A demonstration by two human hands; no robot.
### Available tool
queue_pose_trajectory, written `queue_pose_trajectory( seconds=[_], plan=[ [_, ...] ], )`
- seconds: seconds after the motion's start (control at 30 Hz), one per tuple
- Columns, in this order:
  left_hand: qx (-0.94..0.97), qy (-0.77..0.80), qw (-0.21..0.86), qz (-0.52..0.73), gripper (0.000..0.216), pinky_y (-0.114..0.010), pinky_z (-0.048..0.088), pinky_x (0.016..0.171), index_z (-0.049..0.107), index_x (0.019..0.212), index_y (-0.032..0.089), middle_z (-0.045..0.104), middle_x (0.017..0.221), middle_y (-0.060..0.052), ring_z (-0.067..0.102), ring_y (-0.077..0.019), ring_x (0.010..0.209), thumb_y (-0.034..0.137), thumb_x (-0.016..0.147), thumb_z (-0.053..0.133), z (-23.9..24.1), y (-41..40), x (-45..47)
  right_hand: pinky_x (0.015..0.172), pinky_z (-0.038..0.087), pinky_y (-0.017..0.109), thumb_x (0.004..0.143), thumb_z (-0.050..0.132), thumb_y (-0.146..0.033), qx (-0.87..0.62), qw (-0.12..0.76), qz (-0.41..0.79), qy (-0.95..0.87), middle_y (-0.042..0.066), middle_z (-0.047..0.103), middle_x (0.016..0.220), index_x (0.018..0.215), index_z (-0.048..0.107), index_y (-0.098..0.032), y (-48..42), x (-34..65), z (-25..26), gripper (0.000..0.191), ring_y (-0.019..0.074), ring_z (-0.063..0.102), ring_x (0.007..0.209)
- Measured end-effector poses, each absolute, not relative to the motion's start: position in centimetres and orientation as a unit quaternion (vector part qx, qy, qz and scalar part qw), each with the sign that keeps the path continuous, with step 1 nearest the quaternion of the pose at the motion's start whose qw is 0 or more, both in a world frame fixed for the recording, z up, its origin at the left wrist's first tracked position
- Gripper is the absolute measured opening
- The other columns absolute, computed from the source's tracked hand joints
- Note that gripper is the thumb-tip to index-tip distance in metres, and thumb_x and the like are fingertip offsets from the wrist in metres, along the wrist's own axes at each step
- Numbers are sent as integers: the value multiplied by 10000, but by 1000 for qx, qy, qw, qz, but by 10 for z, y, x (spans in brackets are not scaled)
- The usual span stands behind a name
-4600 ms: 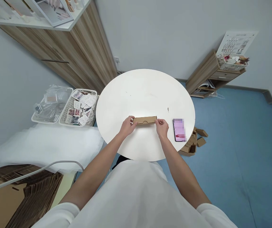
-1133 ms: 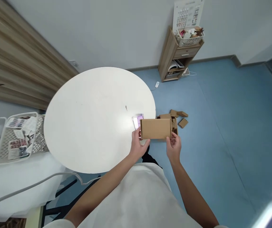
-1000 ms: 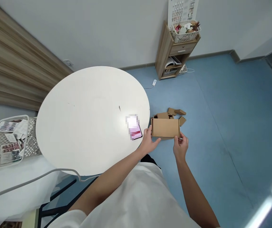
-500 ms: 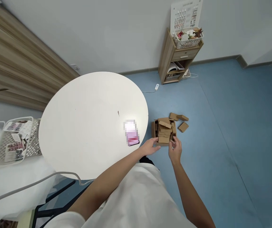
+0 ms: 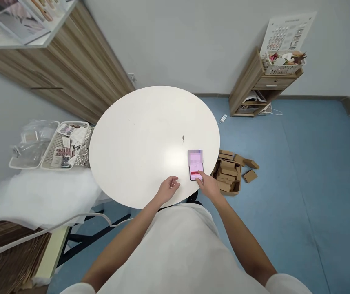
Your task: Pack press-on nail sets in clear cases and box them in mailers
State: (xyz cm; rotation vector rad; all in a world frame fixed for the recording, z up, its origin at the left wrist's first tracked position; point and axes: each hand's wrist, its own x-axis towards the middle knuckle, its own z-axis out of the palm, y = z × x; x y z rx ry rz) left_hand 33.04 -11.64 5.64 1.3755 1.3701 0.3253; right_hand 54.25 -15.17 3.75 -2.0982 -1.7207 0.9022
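A phone (image 5: 195, 164) with a lit screen lies near the right front edge of the round white table (image 5: 144, 139). My right hand (image 5: 208, 185) reaches to it, one finger stretched out and touching the lower end of the screen. My left hand (image 5: 168, 189) rests at the table's front edge, fingers loosely curled, holding nothing. On the blue floor to the right of the table stands a cardboard box (image 5: 227, 179) filled with several small folded brown cartons, with two loose cartons (image 5: 250, 170) beside it.
Two white baskets (image 5: 67, 145) with cards and plastic packs sit on a white-covered bench at left. A wooden cabinet (image 5: 80, 77) stands behind. A small wooden stand (image 5: 254, 87) with a basket on top is against the far wall. A power strip (image 5: 223, 119) lies on the floor.
The brown carton went from the table, carried to the right in both hands, into the floor box and was let go. Both hands came back to the table; my right finger now touches the phone.
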Motion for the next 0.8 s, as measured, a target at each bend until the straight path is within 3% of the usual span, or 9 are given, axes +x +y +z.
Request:
queue_pose_trajectory(
  seconds=[0.27, 0.43, 0.6, 0.8],
  plan=[
    [580, 565, 572, 131, 366, -286, 461, 690, 534, 1033, 191, 593, 874, -34, 551, -137, 742, 421, 752, 495, 47, -104, 267, 688, 381, 341, 840, 349, -470, -788, 27, 263, -556, 114, 624, 925, 1272, 374, -225, -134, 493, 35, 498, 249, 576, 824],
    [577, 551, 585, 141, 366, -261, 455, 672, 523, 1049, 189, 590, 886, -33, 546, -124, 732, 405, 754, 493, 43, -96, 229, 662, 383, 289, 856, 313, -445, -821, -1, 238, -519, 80, 613, 940, 1290, 328, -213, -139, 467, 49, 492, 204, 569, 841],
    [574, 561, 572, 171, 332, -255, 445, 658, 538, 1012, 190, 594, 860, -25, 534, -117, 693, 387, 748, 500, 47, -91, 188, 530, 352, 244, 845, 315, -428, -795, 48, 225, -562, 12, 570, 707, 1259, 378, -208, -137, 410, 53, 474, 156, 551, 637],
    [551, 609, 525, 225, 332, -264, 441, 668, 543, 1012, 193, 596, 861, -24, 543, -124, 698, 380, 740, 506, 55, -88, 139, 568, 384, 251, 833, 335, -361, -660, 121, 271, -691, 17, 580, 724, 1229, 422, -198, -112, 336, 67, 436, 146, 549, 642]
  ],
)
